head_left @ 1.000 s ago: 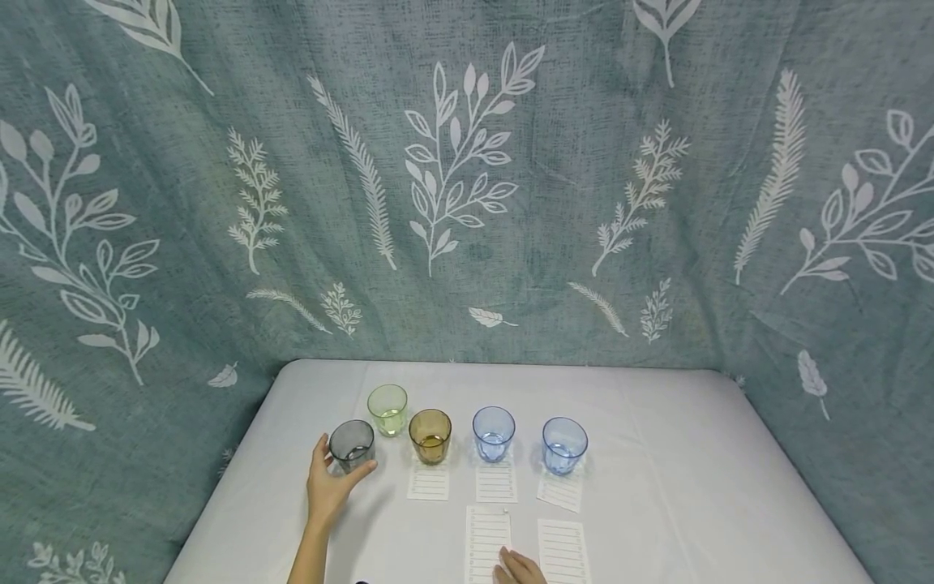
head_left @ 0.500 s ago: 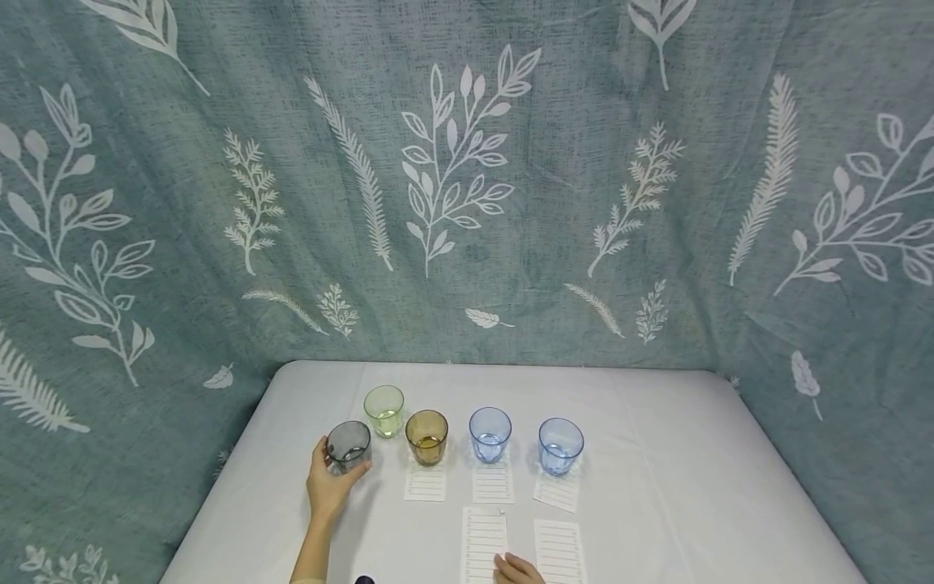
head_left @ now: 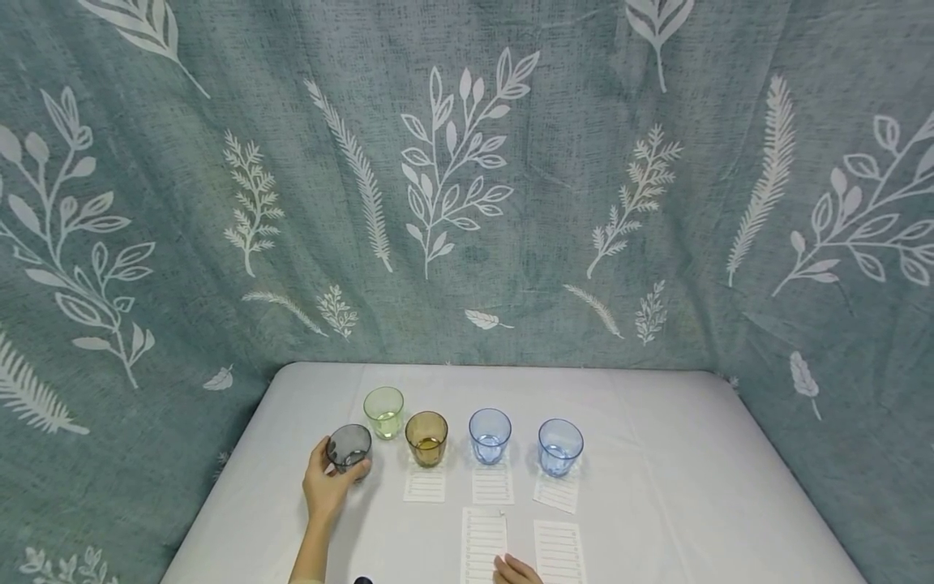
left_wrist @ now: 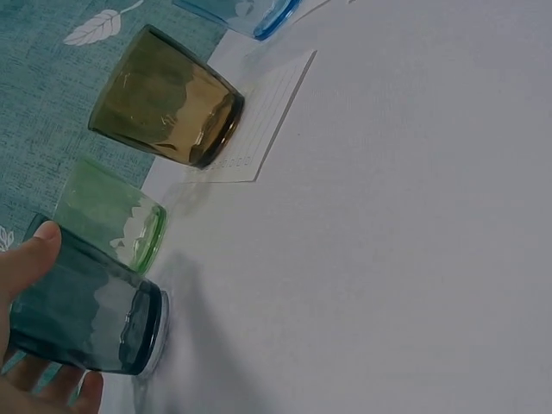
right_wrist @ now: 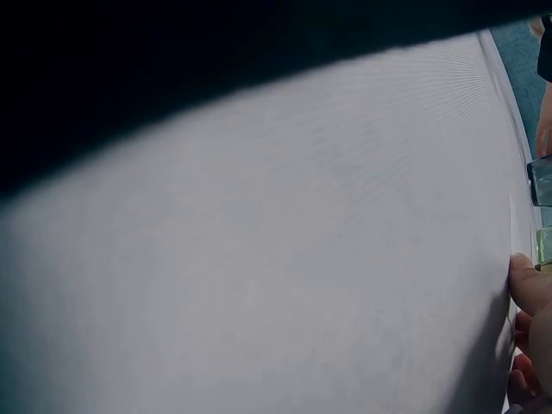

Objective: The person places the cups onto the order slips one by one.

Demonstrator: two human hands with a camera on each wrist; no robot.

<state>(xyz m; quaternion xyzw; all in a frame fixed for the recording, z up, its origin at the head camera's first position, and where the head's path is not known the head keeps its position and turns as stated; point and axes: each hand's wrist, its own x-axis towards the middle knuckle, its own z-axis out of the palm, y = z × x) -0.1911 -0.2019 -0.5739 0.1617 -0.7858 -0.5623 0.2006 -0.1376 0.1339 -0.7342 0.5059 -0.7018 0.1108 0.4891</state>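
On the left of the table, my left hand (head_left: 324, 487) grips a smoky grey drinking glass (head_left: 349, 451), thumb on the near side and fingers round the far left. In the left wrist view the glass (left_wrist: 86, 302) looks teal, its base close over the white cloth. Just beyond it stands a green glass (head_left: 383, 412), and to the right an amber glass (head_left: 426, 438) at the top of a lined card (head_left: 425, 487). My right hand (head_left: 516, 570), at the front edge of view, rests by a long lined sheet (head_left: 483, 539) with fingers loosely bent.
Two blue glasses, one mid-table (head_left: 490, 436) and one farther right (head_left: 560, 448), stand at lined cards. Another lined sheet (head_left: 560, 551) lies right of my right hand. A small dark round object (head_left: 362, 580) shows at the bottom edge. A leaf-patterned curtain (head_left: 467, 178) hangs behind the table.
The grey glass and my left hand have come slightly down and nearer. The whole head view shifted a little. My right hand stays by the long lined sheet.
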